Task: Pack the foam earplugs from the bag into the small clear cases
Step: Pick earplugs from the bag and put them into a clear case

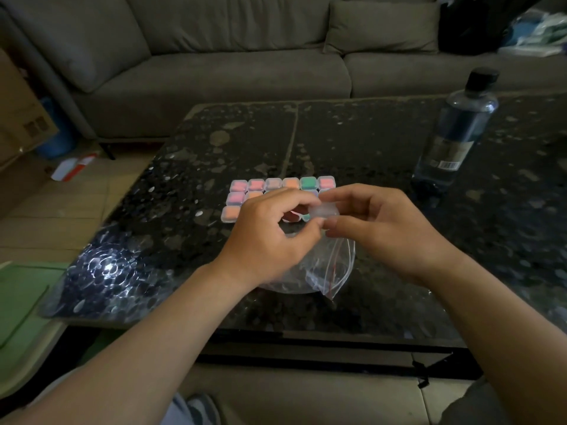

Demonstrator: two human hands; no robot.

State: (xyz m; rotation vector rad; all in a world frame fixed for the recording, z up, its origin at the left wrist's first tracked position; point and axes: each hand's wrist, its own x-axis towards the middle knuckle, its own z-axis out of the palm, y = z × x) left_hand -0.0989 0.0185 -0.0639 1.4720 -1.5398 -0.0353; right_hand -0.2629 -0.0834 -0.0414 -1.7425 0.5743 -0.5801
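I am at a dark, speckled table (352, 139) with a glossy top. A seam runs across it away from me, and a bright glare sits on its corner, well to the left of the block of filled cases (264, 185). That block lies flat on the tabletop in rows, and the foam earplugs (308, 183) inside show pink, orange and green through the clear lids. My hands hide its nearer right part.

Beyond the block, past the far edge of the table, stands a grey-brown sofa (214, 72) with a loose cushion (383, 26) on it. Far left of the block, on the pale tiled floor, a cardboard box (21, 111) stands and a white and red packet (73, 167) lies by it. A green mat (21, 296) is on the floor to the near left.

Right of the block and a little farther back, a clear bottle (454, 130) with a black cap stands upright on the table. Its dark label carries a barcode (449, 165), but the writing is too small to read.

Just over the block's near right edge, my left hand (264, 237) and right hand (380, 231) meet. Both pinch one small clear case (323, 211) between thumbs and fingertips. It is blurred, so I cannot tell what is in it.

The clear zip bag (325, 268), with a thin red line at its mouth, lies crumpled on the table on the near side of the block, under my hands. I cannot make out its contents.
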